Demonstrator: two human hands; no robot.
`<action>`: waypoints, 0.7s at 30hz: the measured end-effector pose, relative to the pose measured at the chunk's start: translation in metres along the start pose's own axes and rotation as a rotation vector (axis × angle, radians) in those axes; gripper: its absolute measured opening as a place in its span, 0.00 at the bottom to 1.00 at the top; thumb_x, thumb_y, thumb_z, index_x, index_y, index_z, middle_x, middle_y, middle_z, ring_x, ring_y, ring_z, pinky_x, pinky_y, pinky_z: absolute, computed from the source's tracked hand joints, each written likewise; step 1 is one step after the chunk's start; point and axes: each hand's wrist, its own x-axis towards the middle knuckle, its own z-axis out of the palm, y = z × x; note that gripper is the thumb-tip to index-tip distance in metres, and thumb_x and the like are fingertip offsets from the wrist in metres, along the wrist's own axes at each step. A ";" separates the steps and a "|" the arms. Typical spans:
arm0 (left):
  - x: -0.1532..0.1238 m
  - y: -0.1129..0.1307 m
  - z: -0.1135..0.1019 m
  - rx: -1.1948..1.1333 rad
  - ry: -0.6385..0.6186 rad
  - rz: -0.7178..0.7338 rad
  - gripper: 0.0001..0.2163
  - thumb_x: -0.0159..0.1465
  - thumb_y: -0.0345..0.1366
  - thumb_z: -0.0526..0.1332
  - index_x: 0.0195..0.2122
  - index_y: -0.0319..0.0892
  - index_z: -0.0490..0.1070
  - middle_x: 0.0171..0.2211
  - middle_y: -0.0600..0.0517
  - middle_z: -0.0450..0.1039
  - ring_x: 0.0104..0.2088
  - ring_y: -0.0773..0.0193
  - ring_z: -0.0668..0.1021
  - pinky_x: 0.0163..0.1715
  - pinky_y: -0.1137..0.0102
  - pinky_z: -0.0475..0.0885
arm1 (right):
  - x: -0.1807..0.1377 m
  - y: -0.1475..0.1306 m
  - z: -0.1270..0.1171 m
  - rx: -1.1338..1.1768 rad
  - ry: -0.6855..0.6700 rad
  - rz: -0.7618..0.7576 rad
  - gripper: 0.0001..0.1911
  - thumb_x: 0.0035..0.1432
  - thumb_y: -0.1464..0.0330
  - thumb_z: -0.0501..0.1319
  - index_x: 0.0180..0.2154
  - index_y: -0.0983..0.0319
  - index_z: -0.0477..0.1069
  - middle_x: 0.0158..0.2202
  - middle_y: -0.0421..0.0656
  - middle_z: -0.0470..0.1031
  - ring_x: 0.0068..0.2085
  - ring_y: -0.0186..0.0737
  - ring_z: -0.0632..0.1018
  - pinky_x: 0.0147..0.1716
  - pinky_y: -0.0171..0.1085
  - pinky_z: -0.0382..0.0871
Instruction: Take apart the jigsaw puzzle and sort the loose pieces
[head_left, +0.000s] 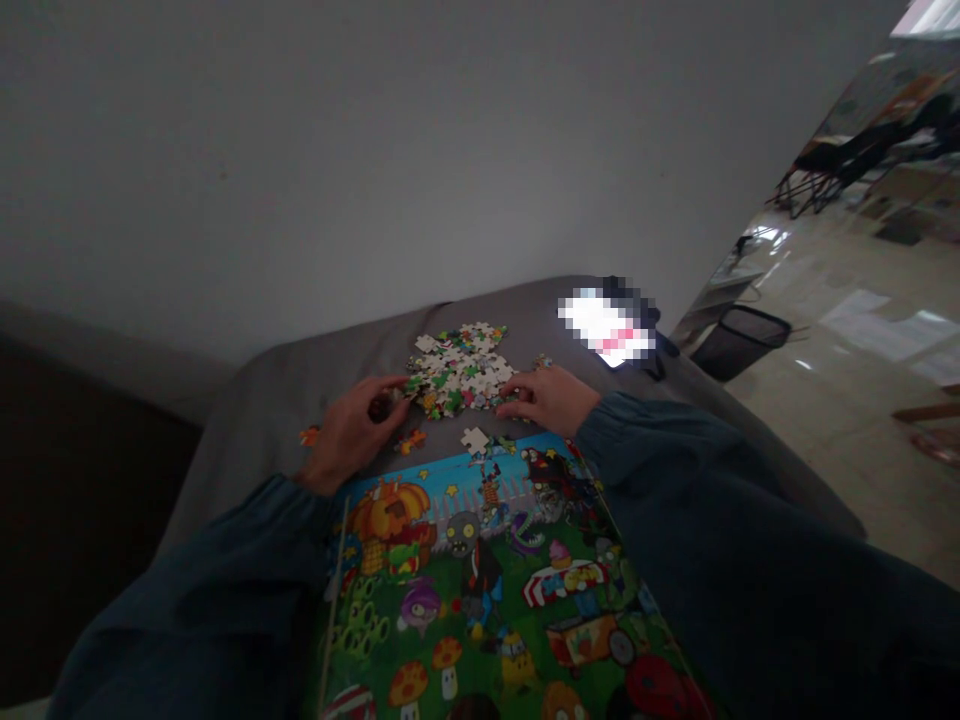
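A heap of jigsaw puzzle pieces (461, 370), many with their pale backs up, lies on a grey cloth-covered surface. At the heap's left edge, my left hand (352, 428) pinches a green puzzle piece (414, 383) between thumb and forefinger. My right hand (551, 398) is on the opposite side, fingers bent and drawn together at the edge of the heap; whatever they hold is hidden. Closest to me lies a colourful cartoon puzzle picture (480, 590) with zombies, mushrooms and a pumpkin. A loose pale piece (475, 440) rests just beyond its top edge.
Orange pieces (410, 441) lie apart beside my left hand. A bright phone-like screen (609, 325), pixelated, sits at the back right with dark items around it. Behind the grey surface (300, 365) rises a plain wall (375, 150). A black mesh bin (741, 340) stands on the shiny floor.
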 end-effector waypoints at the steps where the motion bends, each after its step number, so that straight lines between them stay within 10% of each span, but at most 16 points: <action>1: 0.000 0.000 -0.001 -0.003 0.006 -0.006 0.17 0.65 0.45 0.58 0.52 0.44 0.73 0.38 0.49 0.77 0.34 0.61 0.77 0.37 0.68 0.73 | 0.000 0.001 -0.001 -0.023 0.004 -0.005 0.14 0.61 0.61 0.64 0.45 0.64 0.77 0.28 0.42 0.79 0.28 0.36 0.76 0.30 0.35 0.65; 9: -0.005 0.000 -0.004 -0.040 0.003 -0.023 0.15 0.63 0.41 0.57 0.48 0.41 0.74 0.36 0.50 0.78 0.31 0.63 0.77 0.35 0.69 0.73 | -0.007 0.002 -0.007 -0.352 0.113 -0.165 0.09 0.64 0.68 0.60 0.39 0.64 0.78 0.40 0.49 0.78 0.44 0.46 0.73 0.47 0.44 0.66; 21: -0.009 -0.001 0.002 -0.395 -0.056 -0.072 0.27 0.58 0.38 0.62 0.59 0.43 0.59 0.49 0.47 0.71 0.25 0.72 0.74 0.23 0.76 0.69 | -0.009 -0.025 0.038 -0.070 0.018 -0.459 0.17 0.63 0.64 0.63 0.50 0.65 0.73 0.47 0.51 0.75 0.51 0.47 0.72 0.53 0.49 0.65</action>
